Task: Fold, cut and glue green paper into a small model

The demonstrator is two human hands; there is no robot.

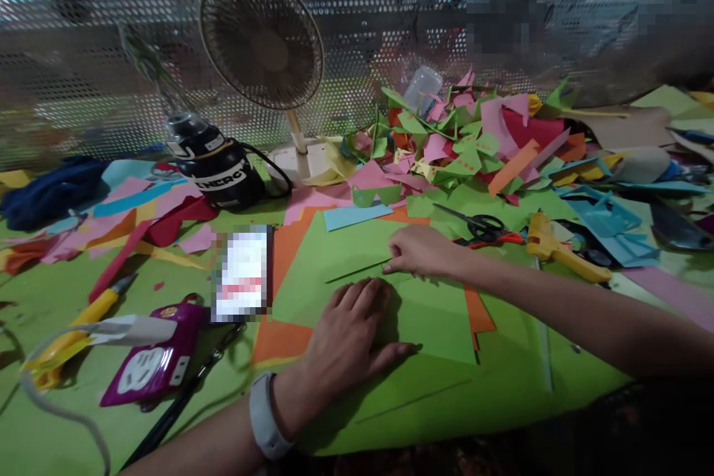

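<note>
Left hand (350, 329) lies spread on green paper (438, 316), right hand (422, 250) pinching a thin strip (357, 271) whose long axis points left, nearward.

green tabletop (507, 373) | stacked paper sheets (435, 323) | paper scraps (438, 149) | yellow glue gun (566, 251) | purple case (181, 335)

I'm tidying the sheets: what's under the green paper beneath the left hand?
Orange paper sticks out at the left, far and right edges of the green paper; anything else underneath is covered and can't be seen.
</note>
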